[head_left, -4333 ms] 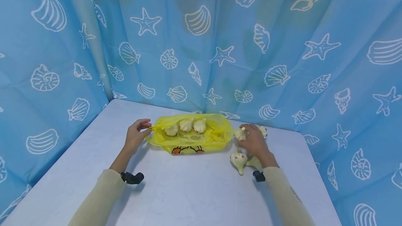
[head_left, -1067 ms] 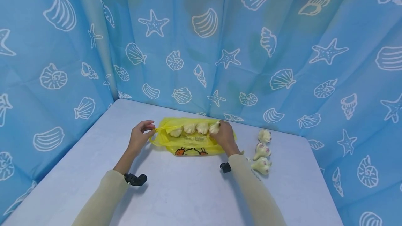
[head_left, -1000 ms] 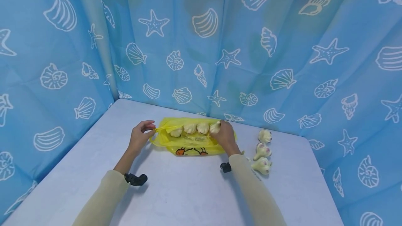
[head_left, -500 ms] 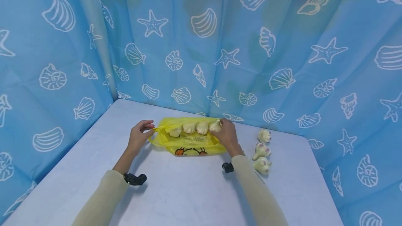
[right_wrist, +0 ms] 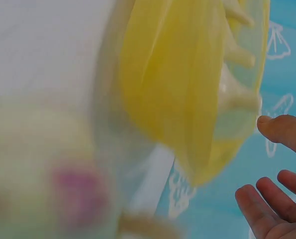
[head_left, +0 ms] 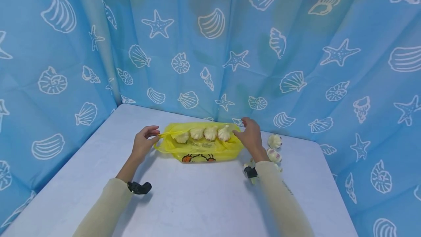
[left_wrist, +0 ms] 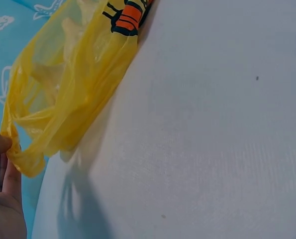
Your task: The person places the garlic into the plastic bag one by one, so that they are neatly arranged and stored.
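Observation:
A yellow plastic bag (head_left: pixel 210 155) lies open-mouthed on the table, its front printed in orange and black. Several garlic bulbs (head_left: pixel 210 133) sit in a row inside it. My left hand (head_left: pixel 143 143) pinches the bag's left edge between thumb and fingers; the left wrist view shows the gathered plastic (left_wrist: pixel 31 159) at the thumb. My right hand (head_left: pixel 251 138) is beside the bag's right end, fingers spread and holding nothing. The rightmost bulb (head_left: pixel 224 133) lies just left of that thumb. In the right wrist view the thumb (right_wrist: pixel 282 130) stands close to the bag's rim.
More garlic bulbs (head_left: pixel 275 141) lie on the white table (head_left: pixel 197 200) right of the bag, some partly covered by my right forearm (head_left: pixel 279 196). One is blurred close up in the right wrist view. A blue shell-print curtain (head_left: pixel 197 46) hangs behind the table.
My right hand has let go of the rightmost bulb, leaving it in the bag, and has moved right with its fingers opened. Earlier it brought that bulb over from the right. My left hand keeps its hold.

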`<state>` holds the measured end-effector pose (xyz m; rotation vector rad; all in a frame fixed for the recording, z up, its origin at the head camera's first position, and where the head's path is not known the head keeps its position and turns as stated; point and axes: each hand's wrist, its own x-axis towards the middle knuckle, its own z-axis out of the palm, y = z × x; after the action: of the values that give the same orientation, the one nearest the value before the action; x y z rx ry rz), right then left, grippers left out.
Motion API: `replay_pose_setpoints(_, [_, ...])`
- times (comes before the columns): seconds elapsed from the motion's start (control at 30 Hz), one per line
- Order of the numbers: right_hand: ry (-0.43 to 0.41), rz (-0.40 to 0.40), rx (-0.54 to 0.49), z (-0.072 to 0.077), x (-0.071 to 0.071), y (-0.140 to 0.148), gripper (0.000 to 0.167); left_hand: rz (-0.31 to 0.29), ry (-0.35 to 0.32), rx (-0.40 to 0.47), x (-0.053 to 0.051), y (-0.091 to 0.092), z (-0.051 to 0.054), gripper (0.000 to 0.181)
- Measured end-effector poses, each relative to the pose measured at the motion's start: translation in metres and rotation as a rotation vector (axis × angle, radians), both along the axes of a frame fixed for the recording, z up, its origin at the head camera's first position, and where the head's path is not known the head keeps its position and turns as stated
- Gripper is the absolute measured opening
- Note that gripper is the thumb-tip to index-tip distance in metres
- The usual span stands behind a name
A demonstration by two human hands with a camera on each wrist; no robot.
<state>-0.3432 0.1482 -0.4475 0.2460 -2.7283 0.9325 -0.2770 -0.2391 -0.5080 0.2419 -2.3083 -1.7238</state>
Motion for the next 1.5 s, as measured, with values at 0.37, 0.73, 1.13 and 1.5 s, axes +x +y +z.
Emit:
replay_pose_setpoints(0.37, [0.14, 0.019, 0.163, 0.003, 0.013, 0.057, 0.057, -0.001, -0.009, 0.005, 0.001, -0.002, 0.0, 0.041])
replay_pose_setpoints(0.73, [0.007, 0.195, 0.297, 0.013, 0.032, 0.101, 0.056, 0.015, -0.022, 0.03, 0.001, -0.005, 0.002, 0.041])
replay_pose_setpoints(1.13, [-0.07, 0.298, 0.432, 0.013, 0.049, 0.123, 0.038, 0.008, -0.021, 0.01, -0.002, -0.006, 0.001, 0.04])
replay_pose_setpoints(1.5, [-0.078, 0.384, 0.709, 0.003, 0.054, 0.132, 0.06, -0.054, -0.033, -0.038, -0.002, 0.005, 0.004, 0.041])
